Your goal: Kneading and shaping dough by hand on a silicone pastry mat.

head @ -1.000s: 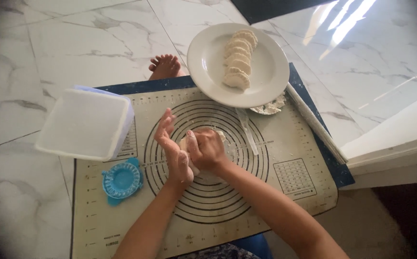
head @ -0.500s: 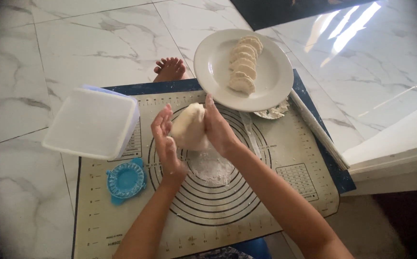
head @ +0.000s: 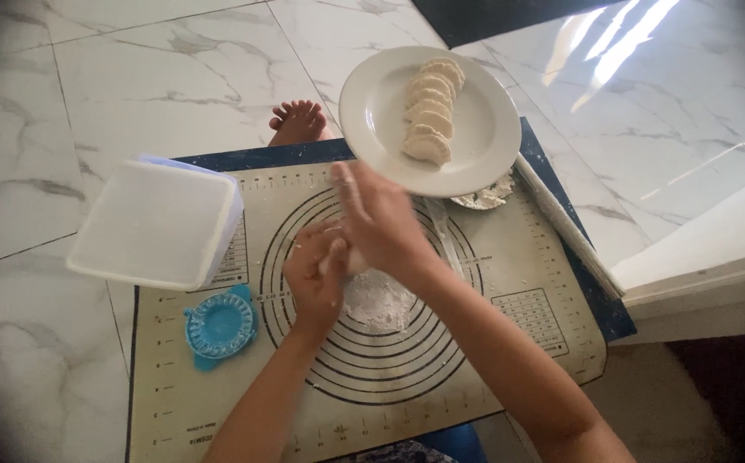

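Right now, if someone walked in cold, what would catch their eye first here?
Probably the two hands pressed together over the beige silicone pastry mat with dark concentric rings: the left hand and right hand work a pale lump of dough above a patch of white flour. Behind them a round white plate carries a row of folded dumplings. At the left lie a round blue plastic dumpling press and a translucent lidded box.

I see a white marble tile floor carrying a dark blue underlay, with a beige baking mat marked with concentric rings on top. A bare foot rests on the tiles just beyond the underlay's far edge.
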